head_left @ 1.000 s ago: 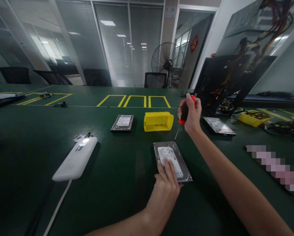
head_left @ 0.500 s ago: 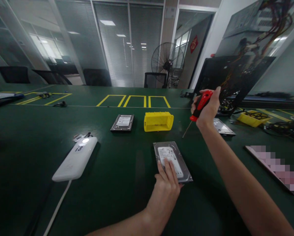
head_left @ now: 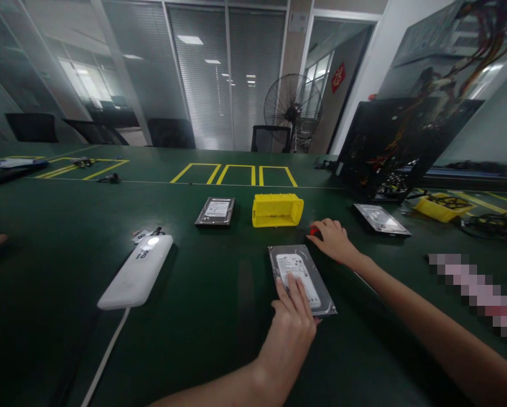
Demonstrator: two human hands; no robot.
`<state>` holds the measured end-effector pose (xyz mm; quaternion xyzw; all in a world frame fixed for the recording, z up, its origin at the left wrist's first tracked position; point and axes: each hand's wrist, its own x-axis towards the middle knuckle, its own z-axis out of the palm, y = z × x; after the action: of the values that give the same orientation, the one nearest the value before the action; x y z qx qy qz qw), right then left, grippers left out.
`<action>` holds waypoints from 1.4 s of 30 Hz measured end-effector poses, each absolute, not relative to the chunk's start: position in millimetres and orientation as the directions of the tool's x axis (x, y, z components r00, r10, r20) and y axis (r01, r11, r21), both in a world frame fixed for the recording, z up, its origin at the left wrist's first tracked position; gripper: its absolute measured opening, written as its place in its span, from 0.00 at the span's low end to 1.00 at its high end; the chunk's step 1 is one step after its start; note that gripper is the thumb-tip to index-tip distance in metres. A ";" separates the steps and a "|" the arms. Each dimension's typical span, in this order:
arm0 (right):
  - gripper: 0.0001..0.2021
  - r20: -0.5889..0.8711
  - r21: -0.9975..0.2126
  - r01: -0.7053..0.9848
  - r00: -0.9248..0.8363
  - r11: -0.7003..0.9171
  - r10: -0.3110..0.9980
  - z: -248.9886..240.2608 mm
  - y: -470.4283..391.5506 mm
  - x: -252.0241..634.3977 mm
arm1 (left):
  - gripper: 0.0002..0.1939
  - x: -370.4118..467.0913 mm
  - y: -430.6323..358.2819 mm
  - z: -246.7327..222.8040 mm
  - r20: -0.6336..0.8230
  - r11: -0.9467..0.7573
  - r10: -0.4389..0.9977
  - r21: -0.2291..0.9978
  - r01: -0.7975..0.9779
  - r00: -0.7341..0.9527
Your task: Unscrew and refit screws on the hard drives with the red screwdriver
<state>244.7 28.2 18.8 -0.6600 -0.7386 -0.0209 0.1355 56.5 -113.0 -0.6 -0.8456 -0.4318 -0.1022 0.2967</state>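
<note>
the hard disk drive (head_left: 308, 271) looks whole, label up, under the left hand (head_left: 293, 328), fingers extended flat, its screws too small to judge done or left, while at one o'clock the right hand (head_left: 333, 240) half-curls over a red screwdriver handle (head_left: 315, 230), grip unclear, a yellow bin (head_left: 277, 198) bounding eleven, bare green tabletop (head_left: 219, 271) open toward nine.

Lighting is dim and the edges stretch.

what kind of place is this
Likely an office room used for electronics work: there's a hard drive, what looks like a computer case with loose cables, and glass partitions behind.
</note>
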 end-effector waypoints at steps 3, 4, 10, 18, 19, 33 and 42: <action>0.11 0.326 -0.084 0.947 -0.268 0.311 0.906 25.2 14.0 241.6 | 0.32 56.5 -112.6 1.5 0.424 -0.459 0.669 -0.411 0.788 0.611; 0.10 0.335 -0.075 0.931 -0.314 0.357 0.889 26.4 8.9 241.2 | 0.32 56.5 -112.6 2.5 0.421 -0.460 0.669 -0.413 0.786 0.613; 0.08 0.328 -0.139 0.904 -0.343 0.404 0.880 20.0 -1.9 243.4 | 0.32 57.4 -112.5 2.7 0.426 -0.448 0.675 -0.412 0.793 0.602; 0.07 0.337 -0.173 0.865 -0.396 0.470 0.854 23.1 6.7 243.1 | 0.32 57.3 -112.9 0.9 0.415 -0.461 0.679 -0.400 0.792 0.605; 0.06 0.330 -0.171 0.857 -0.415 0.486 0.848 25.0 7.8 243.4 | 0.33 57.3 -112.9 1.0 0.415 -0.462 0.680 -0.398 0.793 0.604; 0.10 0.084 -0.284 0.808 -0.516 0.517 0.852 46.2 27.0 247.5 | 0.31 55.1 -111.6 4.5 0.408 -0.479 0.678 -0.386 0.788 0.612; 0.13 -0.019 -0.476 0.693 -0.623 0.541 0.782 54.7 42.6 253.7 | 0.32 56.6 -112.6 2.9 0.428 -0.461 0.673 -0.395 0.795 0.603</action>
<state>253.7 42.6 54.7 -0.4226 -0.8723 0.2252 0.0983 56.6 -112.6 2.9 -0.8481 -0.4328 -0.1059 0.2869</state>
